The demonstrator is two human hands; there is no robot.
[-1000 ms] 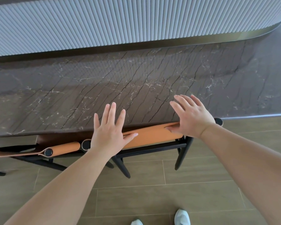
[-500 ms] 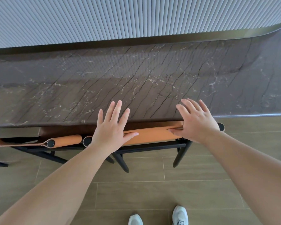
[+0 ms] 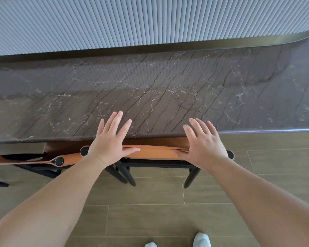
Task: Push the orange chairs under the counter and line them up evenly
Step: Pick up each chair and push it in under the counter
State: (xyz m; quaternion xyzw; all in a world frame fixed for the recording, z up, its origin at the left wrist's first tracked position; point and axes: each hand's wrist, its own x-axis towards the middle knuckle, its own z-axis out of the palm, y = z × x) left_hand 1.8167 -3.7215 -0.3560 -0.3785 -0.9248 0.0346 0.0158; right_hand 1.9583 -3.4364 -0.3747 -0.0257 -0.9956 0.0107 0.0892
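Note:
An orange chair (image 3: 157,152) with black legs stands in front of me, its seat tucked under the dark marble counter (image 3: 150,97); only its leather backrest top and legs show. My left hand (image 3: 111,141) lies flat over the backrest's left end, fingers straight and spread, thumb along the leather. My right hand (image 3: 203,145) presses the right end the same way, fingers reaching over the counter edge. A second orange chair (image 3: 34,160) stands to the left, its backrest a little nearer to me than the first.
A ribbed grey wall panel (image 3: 132,20) rises behind the counter. The counter's front edge (image 3: 266,130) runs to the right. Wood-look floor tiles (image 3: 150,211) lie below, with my white shoes (image 3: 202,239) at the bottom.
Both hands have straightened and lifted slightly on the backrest, and the chair has slid a little further under the counter. The left chair has stayed put.

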